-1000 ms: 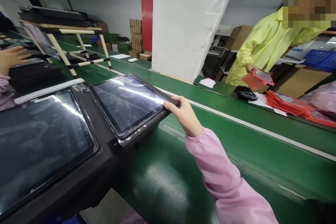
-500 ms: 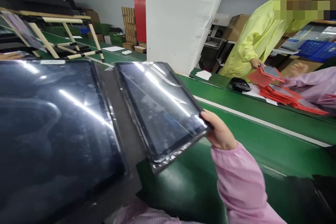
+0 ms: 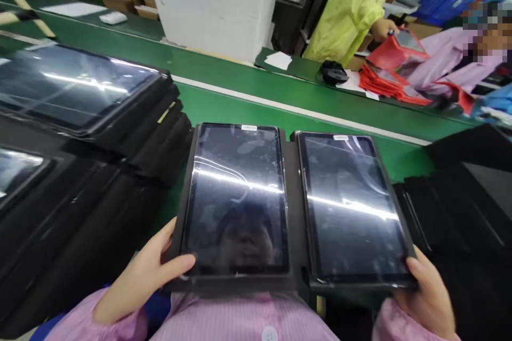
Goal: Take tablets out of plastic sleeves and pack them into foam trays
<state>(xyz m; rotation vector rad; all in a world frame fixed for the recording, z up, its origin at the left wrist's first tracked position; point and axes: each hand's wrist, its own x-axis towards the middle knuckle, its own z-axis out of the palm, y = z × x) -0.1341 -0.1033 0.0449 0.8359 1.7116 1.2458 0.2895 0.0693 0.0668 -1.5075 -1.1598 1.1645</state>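
Note:
Two dark, glossy screen panels are held side by side close to my body, roughly level. My left hand (image 3: pixel 154 264) is closed on the left edge of a black foam tray (image 3: pixel 295 213), its thumb over the front corner. On that tray lies the left screen panel (image 3: pixel 240 229), with a small white label at its far edge. The right screen panel (image 3: pixel 352 240), also labelled and film-covered, is gripped at its near right corner by my right hand (image 3: pixel 430 287). My right fingers under the panel are hidden. Whether its underside rests on the tray, I cannot tell.
Stacked black trays with screen panels (image 3: pixel 84 85) stand at left, and more black trays (image 3: pixel 460 213) at right. A green conveyor belt (image 3: pixel 224 104) runs behind. Across it, a person in a yellow coat (image 3: pixel 340 10) holds a red folder-like piece (image 3: pixel 396 50) above a red pile (image 3: pixel 384 85).
My view has turned rightward and down. Both panels are now in front of my body, past the left stacks. The right panel has gone from tilted to nearly level, and my left hand has come clearly into view.

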